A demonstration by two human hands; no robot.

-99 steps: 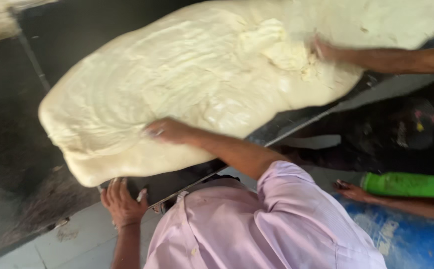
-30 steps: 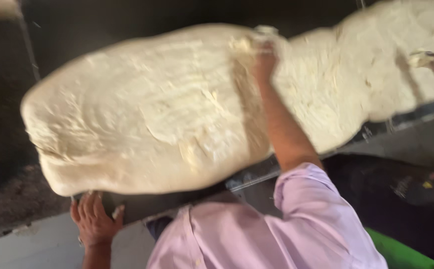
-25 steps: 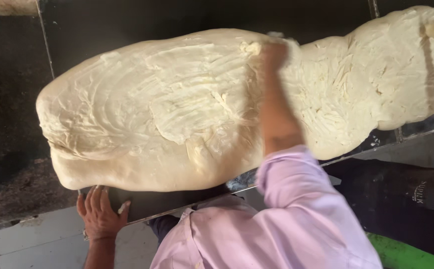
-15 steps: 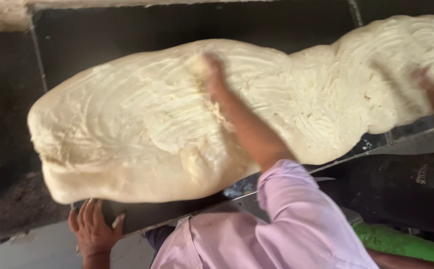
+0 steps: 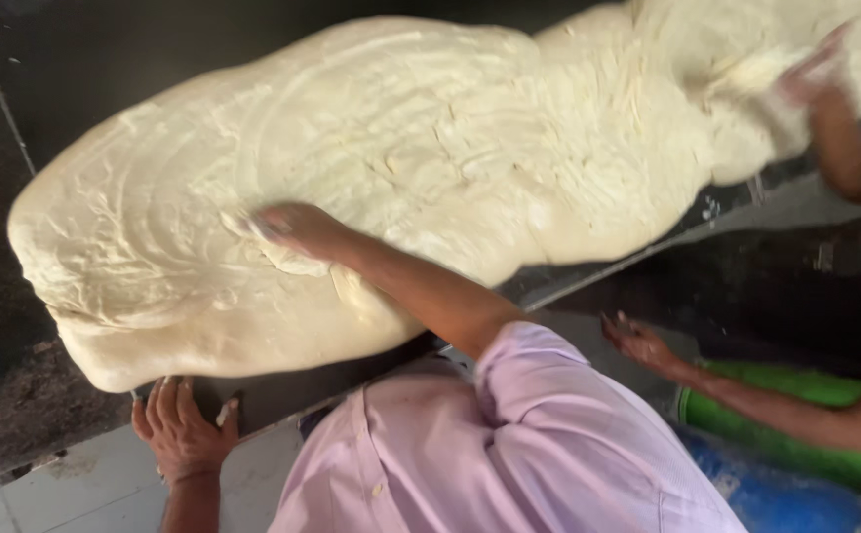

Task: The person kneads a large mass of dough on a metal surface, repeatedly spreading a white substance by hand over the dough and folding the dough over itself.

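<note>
Head view. The right hand (image 5: 297,227) has its fingers (image 5: 265,225) extended nearly flat, pressed palm-down into the dough (image 5: 430,168); they grip nothing. The left hand (image 5: 184,429) has its fingers spread open, resting on the edge of the dark work surface (image 5: 26,395) at lower left, just below the dough's near end. The dough is one large pale mass with its long axis running from the lower left of the frame to the upper right, blunt end at lower left. A second person's hand (image 5: 811,74) presses into the dough at upper right; another hand (image 5: 638,341) hovers at lower right, near a green cylinder (image 5: 796,434).
</note>
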